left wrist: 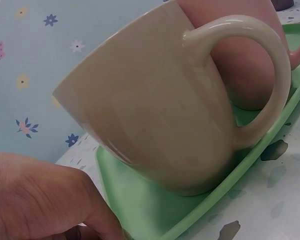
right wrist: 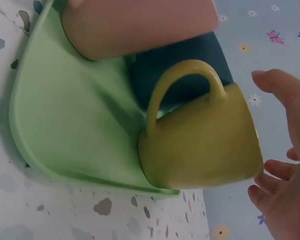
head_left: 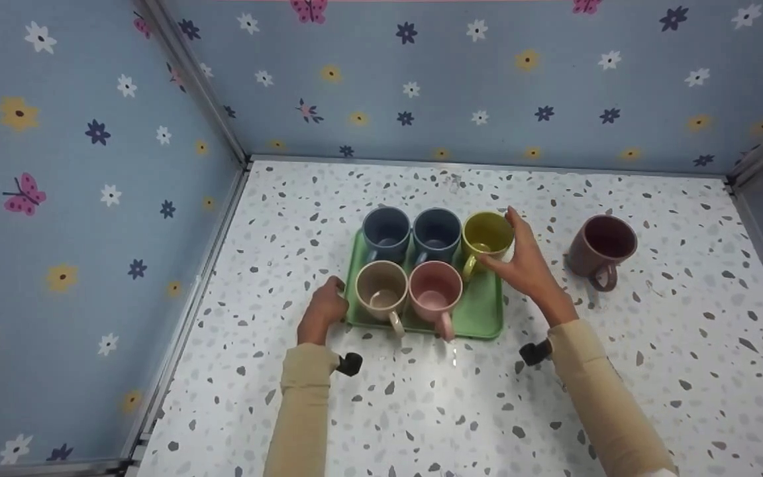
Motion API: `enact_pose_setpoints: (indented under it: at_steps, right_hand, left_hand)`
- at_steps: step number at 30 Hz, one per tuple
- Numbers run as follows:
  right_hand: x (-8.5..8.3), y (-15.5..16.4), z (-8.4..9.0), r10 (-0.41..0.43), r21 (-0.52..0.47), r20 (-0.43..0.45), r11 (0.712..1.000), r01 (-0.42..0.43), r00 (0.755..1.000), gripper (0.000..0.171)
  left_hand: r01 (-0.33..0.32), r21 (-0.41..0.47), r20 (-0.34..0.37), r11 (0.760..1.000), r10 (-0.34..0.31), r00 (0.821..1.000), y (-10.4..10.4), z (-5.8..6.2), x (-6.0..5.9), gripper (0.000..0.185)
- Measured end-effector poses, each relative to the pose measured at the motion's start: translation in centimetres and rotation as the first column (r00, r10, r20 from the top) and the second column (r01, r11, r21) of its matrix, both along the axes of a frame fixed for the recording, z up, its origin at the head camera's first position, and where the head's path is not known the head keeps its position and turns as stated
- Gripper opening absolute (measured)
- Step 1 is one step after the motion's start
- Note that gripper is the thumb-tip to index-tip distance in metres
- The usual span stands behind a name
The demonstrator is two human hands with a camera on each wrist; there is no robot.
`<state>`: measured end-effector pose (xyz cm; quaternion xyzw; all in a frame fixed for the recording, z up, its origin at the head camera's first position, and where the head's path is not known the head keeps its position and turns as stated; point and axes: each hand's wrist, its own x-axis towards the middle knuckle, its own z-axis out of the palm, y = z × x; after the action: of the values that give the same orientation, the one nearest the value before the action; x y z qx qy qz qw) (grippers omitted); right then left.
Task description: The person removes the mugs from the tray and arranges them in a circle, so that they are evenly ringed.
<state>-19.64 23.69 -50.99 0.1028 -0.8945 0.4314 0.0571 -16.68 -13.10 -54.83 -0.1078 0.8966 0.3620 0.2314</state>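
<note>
Right hand is hovering at the yellow-green mug, fingers spread wide around its rim and outer side; in the right wrist view the fingertips are sitting just off the mug wall, and real contact cannot be confirmed. That mug is standing upright on the green tray, at the tray corner farthest from the wrist, handle turned back toward the person.

Left hand is curling its fingers over the tray's near-left edge, gripping it; in the left wrist view the hand is lying right at the tray rim, with the beige mug just beside it.

Beyond the left hand's fingers: beige mug, then pink mug beside it, both handles pointing at the person. Behind those two, two blue-grey mugs are sitting side by side, the second touching or nearly touching the yellow-green mug.

Well off to the outer side of the right hand, a maroon mug is standing alone on the speckled worktop, off the tray.
</note>
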Motion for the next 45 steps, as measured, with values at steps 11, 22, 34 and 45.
enact_pose_setpoints:
  at_steps: [11, 22, 34, 45]
  right_hand:
    - [-0.4, -1.5, -1.1, -0.085, -0.028, 0.035, 0.996, 0.086, 0.996, 0.112]
    - [-0.5, -1.8, -1.4, -0.162, -0.053, 0.059, 0.985, 0.165, 0.985, 0.111]
    - [0.1, -0.9, -0.8, -0.195, -0.086, 0.007, 0.977, 0.195, 0.981, 0.112]
    - [1.0, 1.3, 0.4, -0.215, -0.071, -0.028, 0.974, 0.213, 0.976, 0.109]
  left_hand:
    - [-0.002, 0.007, -0.011, 1.0, 0.002, 1.0, -0.1, -0.1, 0.0, 0.045]
    - [0.001, 0.001, -0.008, 1.0, -0.001, 1.0, 0.1, 0.0, 0.1, 0.045]
    - [0.0, 0.014, 0.002, 1.0, 0.0, 1.0, 0.0, 0.0, 0.1, 0.048]
    - [0.001, 0.015, -0.023, 1.0, -0.001, 1.0, -0.1, 0.1, 0.1, 0.045]
